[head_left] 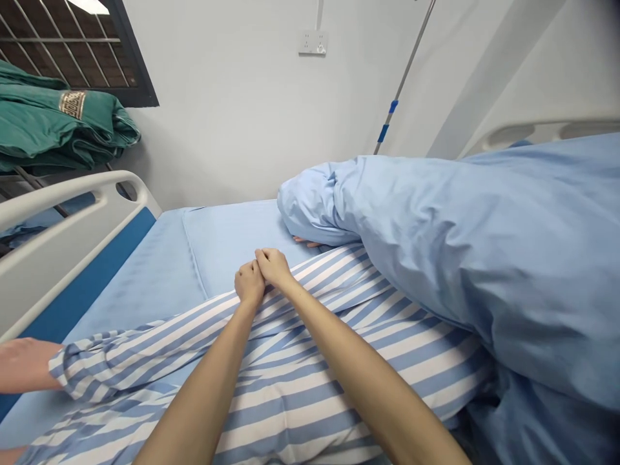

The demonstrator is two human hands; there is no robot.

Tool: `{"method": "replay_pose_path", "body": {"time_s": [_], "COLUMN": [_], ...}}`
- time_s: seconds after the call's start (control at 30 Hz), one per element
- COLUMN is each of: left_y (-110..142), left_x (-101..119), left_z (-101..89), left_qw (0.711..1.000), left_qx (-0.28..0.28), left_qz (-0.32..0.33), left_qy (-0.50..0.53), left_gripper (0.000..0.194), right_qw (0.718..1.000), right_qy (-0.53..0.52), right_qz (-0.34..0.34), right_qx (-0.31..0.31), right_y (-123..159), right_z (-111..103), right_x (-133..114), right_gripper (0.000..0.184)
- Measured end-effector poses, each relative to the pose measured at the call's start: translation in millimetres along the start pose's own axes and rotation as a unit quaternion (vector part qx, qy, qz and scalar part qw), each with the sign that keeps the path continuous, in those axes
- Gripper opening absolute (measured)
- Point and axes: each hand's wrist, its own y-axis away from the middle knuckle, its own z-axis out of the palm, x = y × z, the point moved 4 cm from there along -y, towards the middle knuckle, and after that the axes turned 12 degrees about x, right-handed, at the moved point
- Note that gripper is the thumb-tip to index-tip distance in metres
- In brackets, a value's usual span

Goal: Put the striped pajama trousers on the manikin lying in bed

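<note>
My left hand (pixel 250 282) and my right hand (pixel 274 266) sit side by side with fingers curled shut, pinching the upper edge of a blue-and-white striped garment (pixel 310 381). The garment covers a figure lying on the bed (pixel 227 239). Pale mannequin-like limbs poke out: one from the striped sleeve at the far left (pixel 24 365), and a small part under the quilt edge (pixel 307 242).
A bulky light-blue quilt (pixel 460 245) is pushed over the right half of the bed. A white and blue bed rail (pixel 72 226) runs along the left. Folded green cloth (pixel 58 123) lies on a rack behind it. An IV pole (pixel 402 81) leans by the wall.
</note>
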Motion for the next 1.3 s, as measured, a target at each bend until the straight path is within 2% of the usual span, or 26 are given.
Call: {"method": "replay_pose_path", "body": {"time_s": [0.1,0.2,0.37,0.43,0.57,0.67,0.77,0.83,0.93,1.03,1.17,1.23,1.3], "left_y": [3.0,5.1,4.9,1.1,-8.0,-5.9,5.9,13.5,17.6,17.3,21.3,23.9,25.4], "left_x": [1.6,2.8,6.1,17.7,58.3,76.6,72.5,65.0,57.4,57.8,63.7,65.1,65.4], "left_z": [1.4,1.8,0.5,-0.9,2.6,17.3,35.8,44.2,48.9,47.6,43.5,41.7,41.5], "left_qw": [1.000,0.999,0.999,0.999,0.993,0.988,0.989,0.993,0.996,0.996,0.996,0.997,0.998], "left_qx": [-0.002,0.000,-0.016,-0.012,0.029,0.043,0.032,0.021,0.005,-0.013,-0.028,-0.020,-0.015], "left_qz": [0.005,0.023,0.031,0.052,0.086,0.040,-0.012,-0.009,0.011,0.022,0.038,0.041,0.041], "left_qy": [-0.028,-0.034,-0.015,0.006,0.076,0.143,0.144,0.119,0.093,0.082,0.074,0.063,0.053], "left_gripper": [0.046,0.044,0.042,0.040,0.035,0.036,0.038,0.038,0.040,0.042,0.039,0.039,0.039], "right_qw": [0.998,0.998,0.999,0.998,0.988,0.972,0.969,0.976,0.987,0.991,0.978,0.968,0.960], "right_qy": [0.033,0.021,-0.033,-0.063,-0.151,-0.203,-0.171,-0.121,-0.050,0.018,0.098,0.128,0.158], "right_qz": [-0.055,-0.052,-0.032,-0.017,0.032,0.108,0.144,0.125,0.078,0.001,-0.106,-0.128,-0.117], "right_qx": [-0.005,0.006,0.019,0.020,0.032,0.051,0.103,0.129,0.134,0.129,0.151,0.174,0.197], "right_y": [-1.6,0.7,1.7,-1.1,-10.2,-15.9,-18.3,-18.8,-18.2,-17.2,-14.9,-14.0,-14.0], "right_z": [-16.6,-26.6,-28.8,-28.3,-29.1,-32.9,-42.1,-47.8,-52.7,-60.9,-84.5,-97.1,-105.3], "right_x": [0.0,11.5,20.9,21.6,26.9,34.4,38.7,38.0,33.3,19.6,-4.9,-8.4,-0.8], "right_gripper": [0.039,0.040,0.040,0.040,0.036,0.033,0.030,0.030,0.033,0.035,0.036,0.037,0.039]}}
